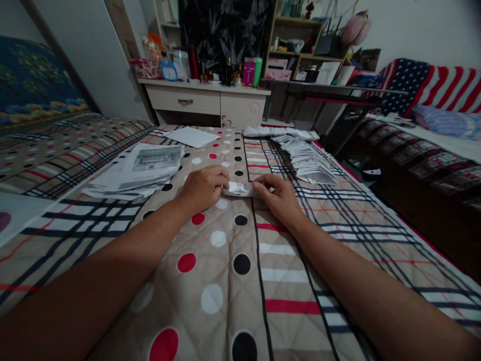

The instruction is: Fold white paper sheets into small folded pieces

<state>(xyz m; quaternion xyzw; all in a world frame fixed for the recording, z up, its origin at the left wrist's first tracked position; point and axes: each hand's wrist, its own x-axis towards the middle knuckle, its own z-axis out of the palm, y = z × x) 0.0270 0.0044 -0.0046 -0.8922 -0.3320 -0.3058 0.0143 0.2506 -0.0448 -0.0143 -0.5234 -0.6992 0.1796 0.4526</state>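
A small folded piece of white paper lies low over the bedspread, stretched between my two hands. My left hand pinches its left end, fingers bent over it. At its right end, the thumb and fingers of my right hand are closed on the paper. To the left of my left hand is a stack of printed sheets, the top one with a grey picture. Beyond my right hand a row of folded papers lies overlapped, with another row of folded papers behind it.
The bed has a patterned bedspread with dots, stripes and checks. More white sheets lie near its far edge. A white dresser stands beyond, a desk with shelves beside it. On the right is another bed.
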